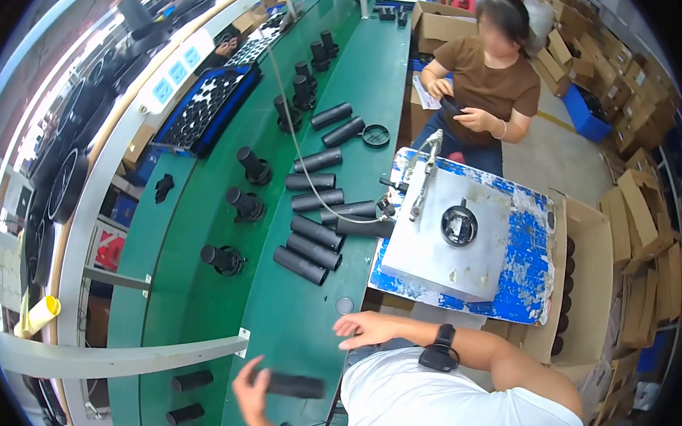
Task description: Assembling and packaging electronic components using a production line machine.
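My left hand (251, 396) is at the front of the green bench, its fingers around one end of a black tube (297, 385), which is slightly blurred. My right hand (366, 329) hovers by the bench's near edge with fingers stretched and nothing in it. Just beyond its fingers lies a small round disc (345, 306). Several black tubes (306, 250) lie in a loose row farther along the bench. On the right, a metal-topped fixture (445, 257) on a worn blue board carries a round black part (459, 226).
Black flanged tubes (223, 259) stand along a lower green strip. A grey frame bar (131, 350) crosses at left. A thin hose (293, 130) hangs over the bench to the fixture. Opposite, a co-worker (483, 79) holds a black part. An open carton (591, 283) stands right.
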